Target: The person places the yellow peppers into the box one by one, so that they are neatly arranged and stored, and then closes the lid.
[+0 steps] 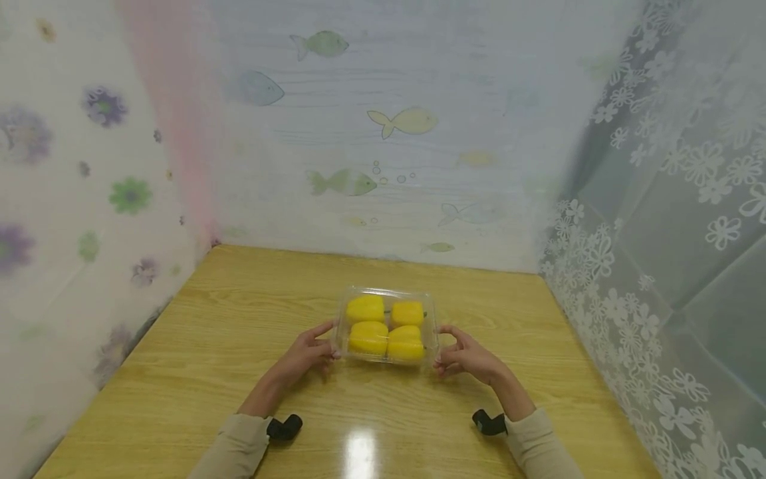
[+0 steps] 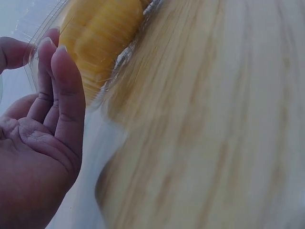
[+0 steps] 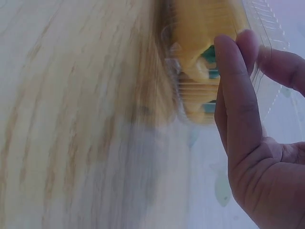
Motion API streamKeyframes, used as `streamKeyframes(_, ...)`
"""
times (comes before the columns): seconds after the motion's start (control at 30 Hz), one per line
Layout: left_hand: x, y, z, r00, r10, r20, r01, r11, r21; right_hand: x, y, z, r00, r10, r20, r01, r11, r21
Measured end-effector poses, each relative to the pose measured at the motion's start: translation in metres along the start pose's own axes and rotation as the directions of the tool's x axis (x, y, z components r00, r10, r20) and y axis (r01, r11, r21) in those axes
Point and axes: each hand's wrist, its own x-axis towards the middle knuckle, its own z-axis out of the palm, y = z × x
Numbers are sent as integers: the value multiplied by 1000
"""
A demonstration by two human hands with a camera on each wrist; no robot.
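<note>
A clear plastic clamshell box (image 1: 385,291) with several yellow peppers (image 1: 383,329) inside lies at the middle of the wooden table (image 1: 239,319). My left hand (image 1: 326,342) is at its left side and my right hand (image 1: 444,347) at its right side. In the left wrist view the left hand (image 2: 37,50) has the box's thin rim (image 2: 125,53) between thumb and straight fingers, beside a pepper (image 2: 100,33). The right wrist view shows the right hand (image 3: 255,52) pinching the opposite rim (image 3: 269,28) the same way. I cannot tell whether the box rests on the table or is just off it.
Patterned curtains close the table in on the left (image 1: 90,219), back (image 1: 383,166) and right (image 1: 658,266). A black strap sits at each wrist (image 1: 284,427). A lamp glare lies on the table's near edge (image 1: 361,452).
</note>
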Motion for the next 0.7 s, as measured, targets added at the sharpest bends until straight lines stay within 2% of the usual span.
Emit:
streamKeyframes(0.37,0,0,4,1000,1,-24,-1,999,-33,1,0,2,1000,3,-16,-3,1000,-9)
streamKeyframes(0.7,-2,0,2,999,-41,-27,40,999,-25,2,4,-3,1000,-2,26,2,1000,-4)
